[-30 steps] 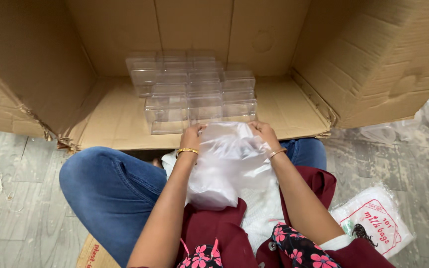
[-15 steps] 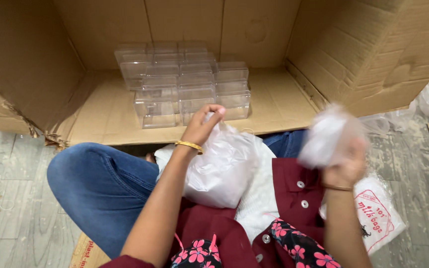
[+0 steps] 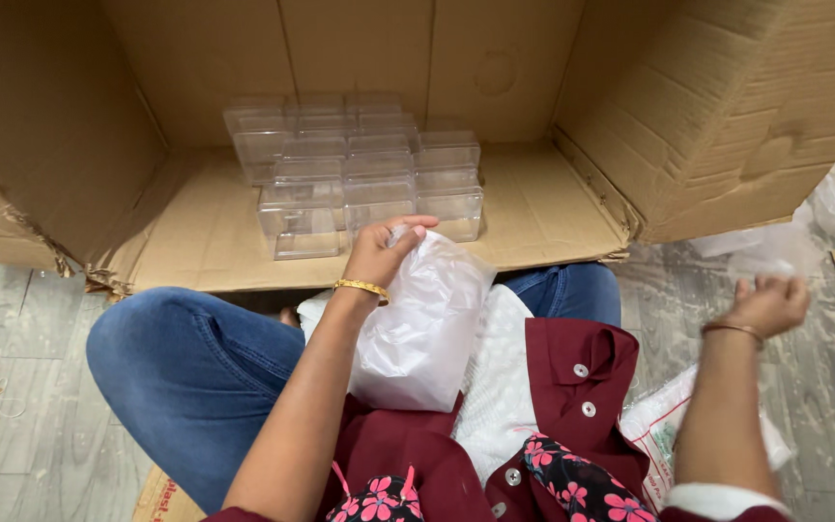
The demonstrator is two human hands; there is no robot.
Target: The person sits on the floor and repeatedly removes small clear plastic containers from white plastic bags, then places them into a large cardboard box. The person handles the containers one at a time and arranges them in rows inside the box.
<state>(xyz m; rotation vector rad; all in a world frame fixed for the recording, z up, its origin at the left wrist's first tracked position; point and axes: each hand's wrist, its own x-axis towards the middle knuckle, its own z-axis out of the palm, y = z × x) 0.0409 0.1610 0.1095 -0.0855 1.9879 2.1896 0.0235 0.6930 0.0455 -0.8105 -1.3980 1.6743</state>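
Under the left hand (image 3: 379,253), whose fingers pinch its top edge, a white plastic bag (image 3: 422,329) rests on the person's lap. Just beyond those fingers, clear plastic boxes (image 3: 359,174) stand stacked on the flap of an open cardboard carton (image 3: 533,203). Off to the side, the right hand (image 3: 767,304) hovers over the floor (image 3: 823,387), fingers loosely curled on nothing visible, well apart from the bag.

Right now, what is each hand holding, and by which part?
The left hand grips the white plastic bag at its top edge. The right hand, out over the floor, appears empty; its fingers look loosely open.
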